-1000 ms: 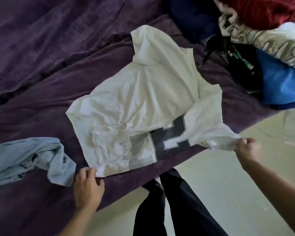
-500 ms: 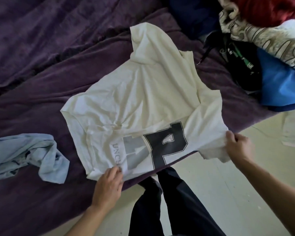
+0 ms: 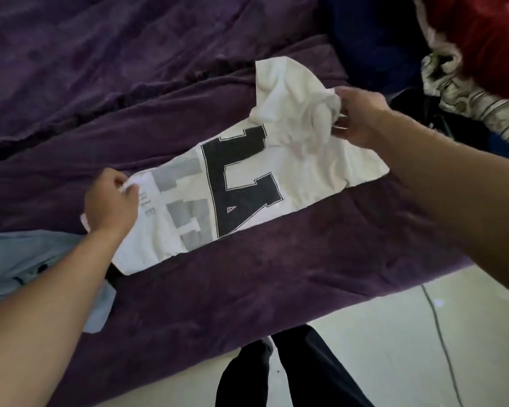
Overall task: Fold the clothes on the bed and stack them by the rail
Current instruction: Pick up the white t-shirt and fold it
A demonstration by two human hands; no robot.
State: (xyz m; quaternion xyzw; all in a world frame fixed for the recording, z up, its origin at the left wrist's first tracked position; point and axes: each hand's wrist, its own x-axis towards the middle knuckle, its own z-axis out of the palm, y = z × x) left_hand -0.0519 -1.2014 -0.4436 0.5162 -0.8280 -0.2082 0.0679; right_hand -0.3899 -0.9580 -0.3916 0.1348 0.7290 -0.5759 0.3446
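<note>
Head view: risk first. My right hand (image 3: 359, 118) pinches only a bunched wad of the white cotton T-shirt with black block-letter print (image 3: 306, 177) at its far-right sleeve end, so a pull could slip the wad free or skew the fold. My left hand (image 3: 110, 201) curls round the hem edge at the left, fingers pinching cloth; an uneven tug would twist it. Shirt lies folded lengthwise, a narrow band across the purple plush bedspread (image 3: 247, 274), print up, rumpled at the sleeve end. Just beside its near-left end sits a crumpled light-blue garment (image 3: 12, 259), could get dragged along.
</note>
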